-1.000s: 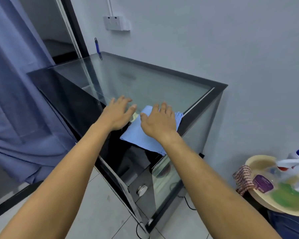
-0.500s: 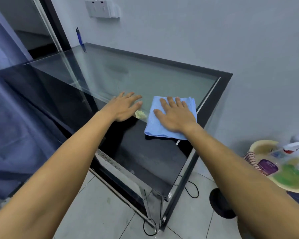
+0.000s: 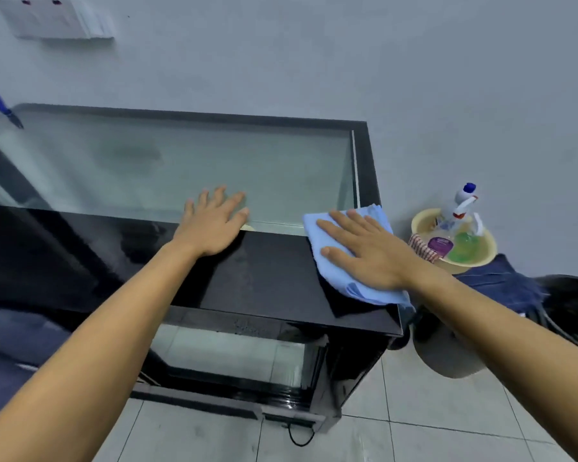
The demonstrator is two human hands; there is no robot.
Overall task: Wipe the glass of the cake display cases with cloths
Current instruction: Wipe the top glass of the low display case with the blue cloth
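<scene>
The cake display case (image 3: 281, 288) has a glass top (image 3: 181, 161) with a black band along its near side. A light blue cloth (image 3: 357, 288) lies flat on the top's right end, over the black band and the glass edge. My right hand (image 3: 364, 251) presses on the cloth with straight fingers. My left hand (image 3: 214, 221) rests flat on the top at the line between black band and glass, a hand's width left of the cloth. A small yellowish scrap (image 3: 247, 227) peeks out beside its thumb.
Right of the case stands a yellow basin (image 3: 481, 258) with a spray bottle (image 3: 464, 201), green liquid and a checked rag. A dark blue cloth (image 3: 501, 285) lies beside it. A blue pen (image 3: 0, 101) hangs at the far left; a socket (image 3: 54, 18) is on the wall.
My right hand has slid the blue cloth to the right end of the top. The left hand stays flat near the middle. The camera has swung to the right.
</scene>
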